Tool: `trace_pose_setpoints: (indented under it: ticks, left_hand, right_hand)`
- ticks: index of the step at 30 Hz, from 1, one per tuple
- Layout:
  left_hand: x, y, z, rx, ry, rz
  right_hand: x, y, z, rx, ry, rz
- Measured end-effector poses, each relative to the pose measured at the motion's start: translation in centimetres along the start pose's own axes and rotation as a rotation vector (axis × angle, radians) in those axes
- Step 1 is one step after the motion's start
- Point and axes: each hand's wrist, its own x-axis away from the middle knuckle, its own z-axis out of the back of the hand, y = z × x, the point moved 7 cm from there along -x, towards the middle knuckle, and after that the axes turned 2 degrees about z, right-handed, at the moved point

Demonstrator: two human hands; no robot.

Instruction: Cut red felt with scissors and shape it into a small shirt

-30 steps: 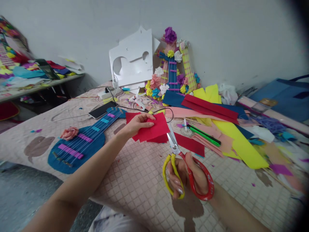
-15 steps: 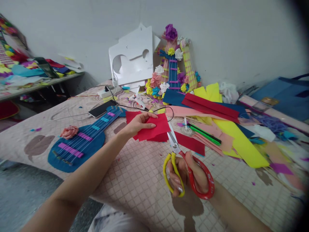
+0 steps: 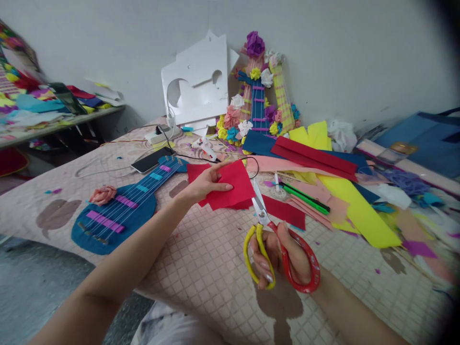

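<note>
Between the thumb and fingers of my left hand is a piece of red paper, held above the table. More red paper lies under and behind that hand. My right hand grips scissors with one yellow and one red handle loop. Their blades are slightly parted and point away from me, the tips at the right edge of the held paper. A red strip lies on the table behind the blades. Left of my left arm rests a blue paper guitar with a pink paper flower.
A phone, a power strip and a glue gun lie farther back, with cables between. A green cutter and yellow paper lie right. Decorated paper guitars and a white foam board lean on the wall.
My left hand's fingers have shifted slightly on the red paper, which is now tilted a little more upright. The scissors stay beside its right edge, almost unmoved.
</note>
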Motion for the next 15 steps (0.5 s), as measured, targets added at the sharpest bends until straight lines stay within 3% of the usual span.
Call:
trace_pose_setpoints:
  ticks: [15]
  left_hand:
    - [0.25, 0.17, -0.49, 0.07, 0.01, 0.063]
  right_hand:
    - [-0.08, -0.71, -0.18, 0.023, 0.05, 0.009]
